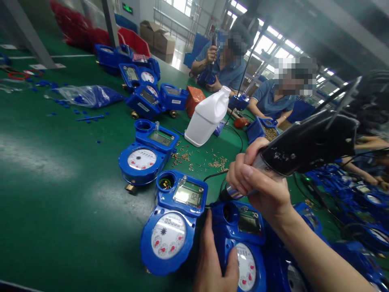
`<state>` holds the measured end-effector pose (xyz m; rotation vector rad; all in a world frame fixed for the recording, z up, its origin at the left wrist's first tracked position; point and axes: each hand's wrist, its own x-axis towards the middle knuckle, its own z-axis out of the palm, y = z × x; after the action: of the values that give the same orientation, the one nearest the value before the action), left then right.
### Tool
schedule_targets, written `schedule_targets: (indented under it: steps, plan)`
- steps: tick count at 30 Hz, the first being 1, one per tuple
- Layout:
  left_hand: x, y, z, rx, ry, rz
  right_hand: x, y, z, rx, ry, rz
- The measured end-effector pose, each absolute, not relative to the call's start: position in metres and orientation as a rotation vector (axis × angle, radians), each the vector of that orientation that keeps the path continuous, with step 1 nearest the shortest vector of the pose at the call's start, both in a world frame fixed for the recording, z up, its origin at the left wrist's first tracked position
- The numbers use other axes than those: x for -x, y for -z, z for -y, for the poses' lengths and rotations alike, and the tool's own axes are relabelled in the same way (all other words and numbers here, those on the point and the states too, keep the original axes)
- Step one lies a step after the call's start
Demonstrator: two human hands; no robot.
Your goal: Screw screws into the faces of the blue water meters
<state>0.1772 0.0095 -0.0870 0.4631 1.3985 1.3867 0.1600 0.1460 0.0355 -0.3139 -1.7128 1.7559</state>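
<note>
The blue meter [243, 243] lies near the counter's [60, 182] edge, the left hand [212, 263] clasped on its side. The right hand [261, 186] grips a black power screwdriver [306, 144], tip at the meter's open round well; its contents are too dark to see. Beyond, a blue tray [258, 129] holds small brass screws.

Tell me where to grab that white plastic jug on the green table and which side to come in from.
Judging by its shape, take the white jug by the moulded handle near its neck, coming from above and from the near side. It stands upright, its body is wide and smooth, and only small loose screws lie on the near side, while an orange box crowds its far side.
</note>
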Motion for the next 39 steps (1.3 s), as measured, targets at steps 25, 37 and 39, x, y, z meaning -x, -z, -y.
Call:
schedule_targets:
  steps: [25, 37, 39]
  plan:
    - [-0.181, 0.084, -0.008, -0.530, -1.388, -1.502, -0.161, -0.026, -0.157, 0.036, -1.897, 1.852]
    - [-0.182, 0.089, 0.006, -0.604, -1.459, -1.568, -0.174, -0.052, -0.175, 0.014, -1.914, 1.745]
    - [-0.176, 0.090, 0.010, -0.622, -1.455, -1.599, -0.176, -0.065, -0.179, 0.113, -1.800, 1.635]
